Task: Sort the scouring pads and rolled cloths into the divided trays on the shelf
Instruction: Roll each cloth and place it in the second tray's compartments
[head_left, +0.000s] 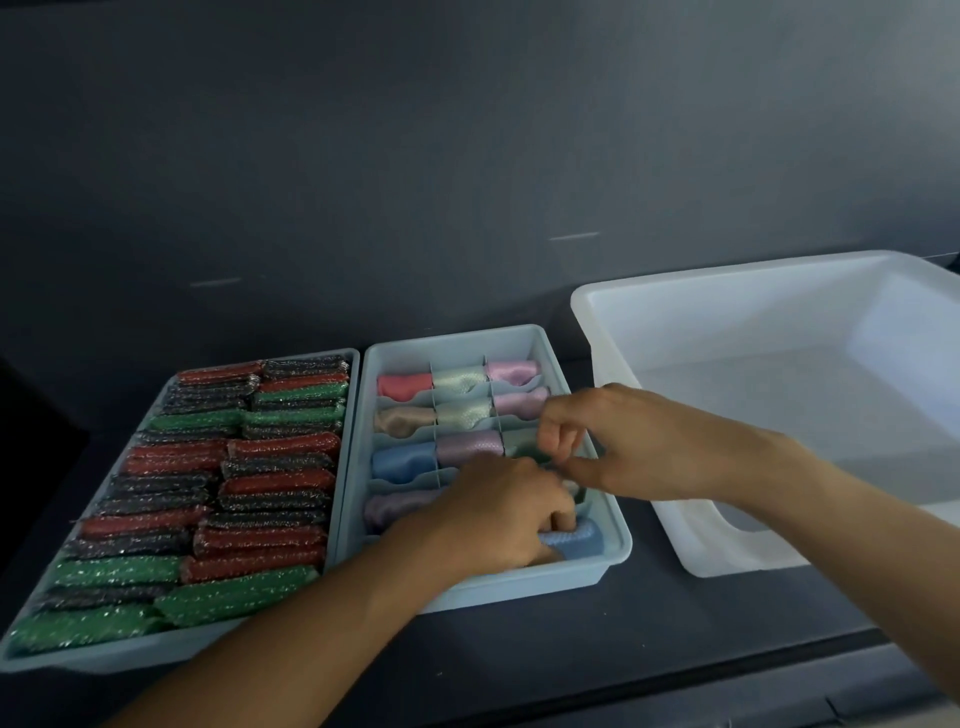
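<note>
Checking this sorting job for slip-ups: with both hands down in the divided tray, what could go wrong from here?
1. The left hand and right hand crowd the near-right cells of the divided tray; a push may bend a divider or loosen the blue rolled cloth.
2. The left forearm crosses close to the scouring pads and might drag one out.

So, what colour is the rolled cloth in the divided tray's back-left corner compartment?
The rolled cloth is coral pink; head view.
</note>
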